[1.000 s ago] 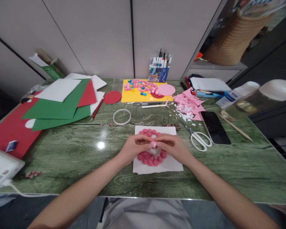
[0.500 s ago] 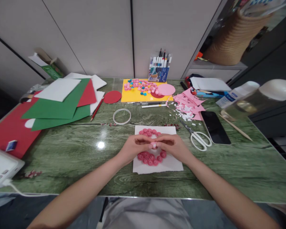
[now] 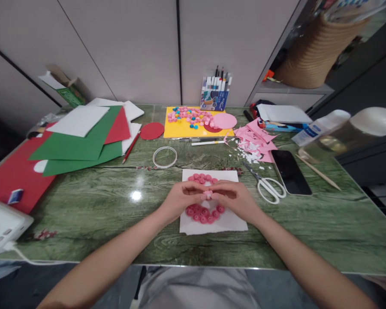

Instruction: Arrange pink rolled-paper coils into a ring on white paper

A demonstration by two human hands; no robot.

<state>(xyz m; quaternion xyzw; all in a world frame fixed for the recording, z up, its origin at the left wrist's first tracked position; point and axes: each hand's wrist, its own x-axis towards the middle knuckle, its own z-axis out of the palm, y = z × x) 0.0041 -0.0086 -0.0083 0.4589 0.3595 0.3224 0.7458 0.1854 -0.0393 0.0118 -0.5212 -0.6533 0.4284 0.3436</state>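
My left hand (image 3: 179, 199) and my right hand (image 3: 234, 198) meet fingertip to fingertip over a white sheet (image 3: 232, 221) on the green table. Together they pinch a small pale pink paper coil (image 3: 207, 195). Beneath them, darker pink paper coils (image 3: 203, 213) lie in a curved row on the sheet, and more pink coils (image 3: 202, 177) show at its far edge. The middle of the sheet is hidden by my fingers.
White-handled scissors (image 3: 267, 186) and a black phone (image 3: 291, 171) lie to the right. Pink paper scraps (image 3: 254, 143), a yellow sheet (image 3: 170, 128) with small coils, a marker box (image 3: 215, 94), a tape ring (image 3: 164, 157), a red pencil (image 3: 130, 147) and green paper (image 3: 77, 146) lie behind.
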